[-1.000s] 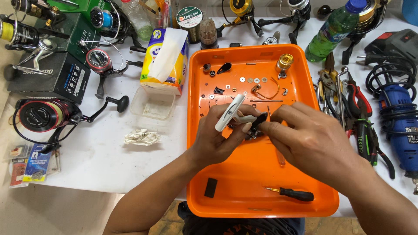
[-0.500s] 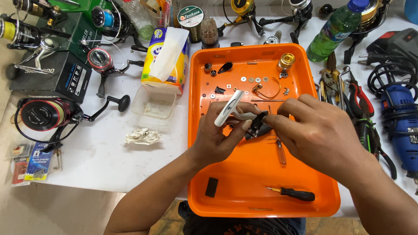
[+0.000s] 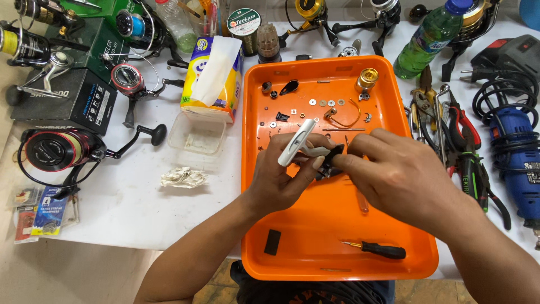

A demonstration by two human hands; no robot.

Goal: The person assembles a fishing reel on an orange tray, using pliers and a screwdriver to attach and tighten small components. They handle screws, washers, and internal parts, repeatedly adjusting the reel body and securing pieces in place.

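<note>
Over the orange tray (image 3: 315,259), my left hand (image 3: 278,180) grips a silver-white fishing reel body (image 3: 297,142), its stem pointing up and left. My right hand (image 3: 394,174) pinches a small black part (image 3: 332,160) against the reel body's right side. Both hands meet above the tray's middle. Small washers, screws, a bent wire and a gold spool (image 3: 366,80) lie at the tray's far end. A black-handled screwdriver (image 3: 382,249) rests near the tray's front edge, beside a small black block (image 3: 272,242).
Left of the tray stand a tissue pack (image 3: 212,73), a clear plastic box (image 3: 197,134), a crumpled tissue (image 3: 183,177) and several reels (image 3: 56,151). On the right lie pliers (image 3: 461,146), a blue rotary tool (image 3: 520,163) and a green bottle (image 3: 427,39).
My hands have stayed over the tray's middle. The reel body has tilted slightly and my right fingers have closed in on the black part at its side.
</note>
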